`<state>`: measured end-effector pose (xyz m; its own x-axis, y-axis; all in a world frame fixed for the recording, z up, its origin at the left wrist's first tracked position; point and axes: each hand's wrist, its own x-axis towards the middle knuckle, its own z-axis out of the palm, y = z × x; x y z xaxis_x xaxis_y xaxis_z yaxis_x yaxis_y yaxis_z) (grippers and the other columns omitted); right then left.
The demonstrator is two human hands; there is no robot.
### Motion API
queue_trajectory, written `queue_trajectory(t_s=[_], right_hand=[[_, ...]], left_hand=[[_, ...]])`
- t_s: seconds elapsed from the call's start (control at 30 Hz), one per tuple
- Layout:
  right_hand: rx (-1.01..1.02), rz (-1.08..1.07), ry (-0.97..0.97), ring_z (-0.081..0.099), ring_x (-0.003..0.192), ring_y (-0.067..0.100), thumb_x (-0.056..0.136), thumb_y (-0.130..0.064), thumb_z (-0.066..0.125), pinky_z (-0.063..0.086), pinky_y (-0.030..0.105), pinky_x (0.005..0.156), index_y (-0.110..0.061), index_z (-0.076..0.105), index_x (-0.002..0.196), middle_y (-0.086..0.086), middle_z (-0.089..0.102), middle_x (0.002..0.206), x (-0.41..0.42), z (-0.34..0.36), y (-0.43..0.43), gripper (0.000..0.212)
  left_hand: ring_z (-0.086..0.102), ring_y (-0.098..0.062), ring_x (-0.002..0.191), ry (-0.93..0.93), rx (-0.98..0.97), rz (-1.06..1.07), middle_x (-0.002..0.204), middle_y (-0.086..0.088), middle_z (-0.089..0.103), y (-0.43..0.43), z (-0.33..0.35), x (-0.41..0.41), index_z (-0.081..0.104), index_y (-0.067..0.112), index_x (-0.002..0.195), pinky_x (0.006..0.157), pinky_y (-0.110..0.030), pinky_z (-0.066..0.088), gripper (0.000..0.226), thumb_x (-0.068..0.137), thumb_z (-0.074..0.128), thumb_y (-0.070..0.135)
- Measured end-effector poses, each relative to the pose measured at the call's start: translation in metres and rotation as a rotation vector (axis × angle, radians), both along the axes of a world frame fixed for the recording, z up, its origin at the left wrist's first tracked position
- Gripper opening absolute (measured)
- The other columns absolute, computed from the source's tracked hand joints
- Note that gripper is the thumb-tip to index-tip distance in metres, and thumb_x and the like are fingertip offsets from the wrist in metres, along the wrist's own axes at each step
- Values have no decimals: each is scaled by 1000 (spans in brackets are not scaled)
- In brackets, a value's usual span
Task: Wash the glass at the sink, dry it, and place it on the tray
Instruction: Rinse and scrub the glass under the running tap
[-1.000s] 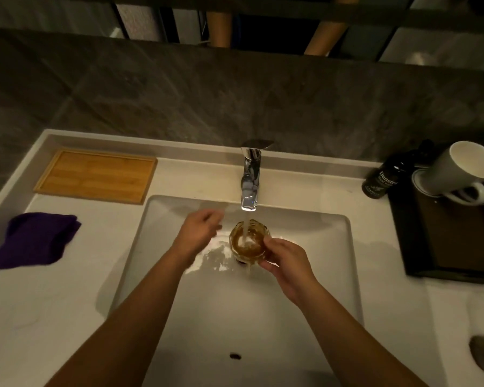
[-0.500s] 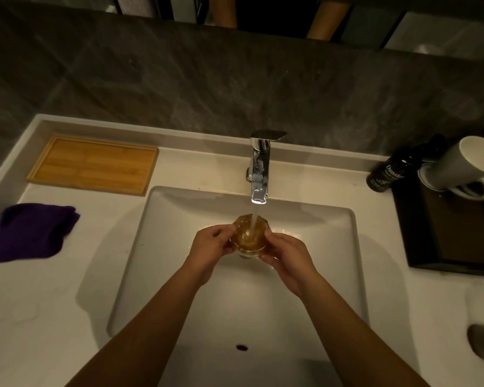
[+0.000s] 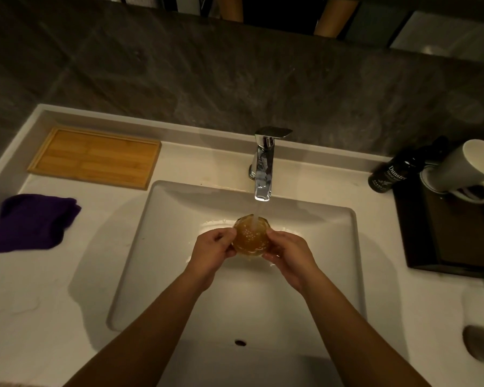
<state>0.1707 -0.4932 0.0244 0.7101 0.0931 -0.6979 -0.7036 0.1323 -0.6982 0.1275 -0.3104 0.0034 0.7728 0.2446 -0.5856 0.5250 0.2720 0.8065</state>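
Note:
An amber glass [image 3: 250, 237] is held over the white sink basin [image 3: 179, 275], directly under the chrome faucet [image 3: 263, 166]. Water runs from the spout into the glass, which is full and bubbling. My left hand [image 3: 211, 251] grips its left side and my right hand [image 3: 287, 254] grips its right side. A wooden tray [image 3: 95, 157] lies on the counter at the back left. A purple cloth [image 3: 31, 222] sits in front of the tray, near the left edge.
A dark tray [image 3: 458, 241] at the right holds a white mug [image 3: 464, 169] lying tilted. A dark hand-wash bottle [image 3: 394, 171] stands beside it. A grey stone wall rises behind the counter. A grey object [image 3: 481, 346] sits at the lower right.
My left hand came from the left of the glass and took hold of it; both hands now hold it under the stream. The view shifted slightly.

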Motion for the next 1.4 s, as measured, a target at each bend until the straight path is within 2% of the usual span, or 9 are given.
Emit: queue_trajectory(t_s=[0.13, 0.37, 0.63, 0.83, 0.93, 1.07, 1.17, 1.3, 1.4], right_hand=[[-3, -6, 13, 64, 85, 25, 99, -20, 70, 60, 33, 75, -1, 74, 96, 17, 68, 90, -2, 3, 7, 20], [14, 7, 53, 67, 98, 33, 101, -22, 67, 65, 40, 73, 4, 72, 110, 19, 68, 102, 2, 3, 7, 28], [6, 8, 52, 73, 92, 33, 111, -25, 48, 62, 38, 71, 0, 72, 116, 16, 74, 101, 5, 3, 25, 36], [4, 31, 87, 65, 63, 28, 108, -32, 54, 60, 29, 53, 1, 73, 96, 17, 76, 81, 13, 8, 26, 40], [-218, 171, -19, 75, 67, 26, 109, -47, 42, 66, 39, 76, -8, 77, 107, 15, 80, 90, 14, -4, 27, 52], [-280, 174, -165, 75, 109, 27, 98, -66, 36, 53, 51, 109, -25, 76, 108, 7, 81, 111, 9, -10, 31, 58], [-320, 45, -165, 77, 103, 29, 98, -64, 36, 56, 52, 104, -20, 78, 102, 8, 83, 105, 16, -12, 36, 61], [-330, 82, 27, 78, 96, 35, 77, -86, 22, 65, 56, 88, -21, 78, 109, 14, 81, 107, 30, -18, 42, 92], [-384, 161, 36, 78, 96, 37, 80, -88, 18, 67, 56, 78, -21, 75, 113, 15, 79, 107, 31, -19, 47, 95]], left_hand=[[69, -21, 84, 3, 3, 31, 93, -9, 75, -2, 1, 1, 75, 5, 109, 83, -40, 60, 22, 101, 62, 20], [66, -23, 83, 58, -48, -81, 99, -10, 72, -5, 9, 6, 73, 14, 109, 65, -33, 55, 29, 106, 49, 29], [57, -11, 48, 161, -110, -54, 69, 0, 67, -14, 19, 24, 69, 17, 95, 50, -25, 38, 31, 103, 43, 33], [68, -24, 68, 167, -240, 7, 83, -9, 74, -18, 24, 30, 70, 14, 98, 55, -31, 51, 33, 102, 46, 37], [65, -31, 68, 215, -283, 104, 85, -17, 74, -23, 22, 39, 69, 8, 95, 54, -33, 46, 31, 100, 41, 23], [52, -25, 52, 347, -413, 119, 68, -12, 69, -26, 19, 49, 63, 6, 85, 41, -22, 37, 34, 98, 36, 22], [62, -25, 62, 357, -407, -19, 81, -9, 73, -27, 16, 47, 69, 10, 98, 55, -30, 52, 44, 103, 37, 40], [74, -25, 97, 172, -54, -88, 98, -3, 79, -32, 6, 44, 74, 25, 99, 96, -46, 58, 47, 98, 41, 58], [74, -32, 96, 60, 49, 32, 101, -13, 78, -32, 3, 42, 74, 15, 100, 95, -54, 57, 60, 79, 52, 67]])
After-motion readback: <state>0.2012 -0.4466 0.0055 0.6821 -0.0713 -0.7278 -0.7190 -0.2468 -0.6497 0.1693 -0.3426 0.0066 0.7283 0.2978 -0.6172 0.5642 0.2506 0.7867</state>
